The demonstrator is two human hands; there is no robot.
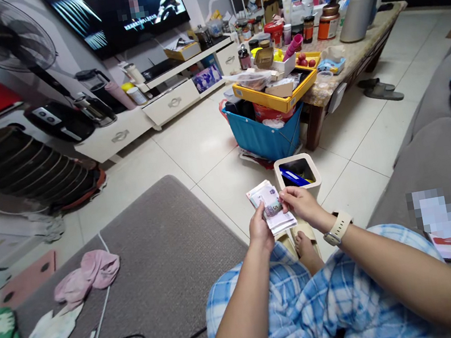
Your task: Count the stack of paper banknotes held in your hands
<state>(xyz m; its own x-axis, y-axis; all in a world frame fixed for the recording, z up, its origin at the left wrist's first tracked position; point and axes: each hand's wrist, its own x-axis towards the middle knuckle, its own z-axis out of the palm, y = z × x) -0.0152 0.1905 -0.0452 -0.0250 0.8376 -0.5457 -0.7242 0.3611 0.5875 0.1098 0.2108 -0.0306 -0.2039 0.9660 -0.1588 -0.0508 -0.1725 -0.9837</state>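
A stack of banknotes [268,196] is held in front of my knees, its top note showing a 5. My left hand [260,229] grips the stack from the left, thumb lying over its face. At the right edge, the fingers of my right hand [300,202] pinch the notes; whether one note or several is between them I cannot tell. On that wrist is a beige watch [338,227]. Just beyond my right hand, a cream square bin [315,171] stands on the floor with a blue packet [293,176] inside.
A grey ottoman [169,247] to the left carries a pink cloth [91,272] and cables. A phone [450,247] lies on the sofa at right. Ahead, a blue basket [263,135] stands by a crowded low table [388,15]. A TV cabinet [172,108] lines the wall.
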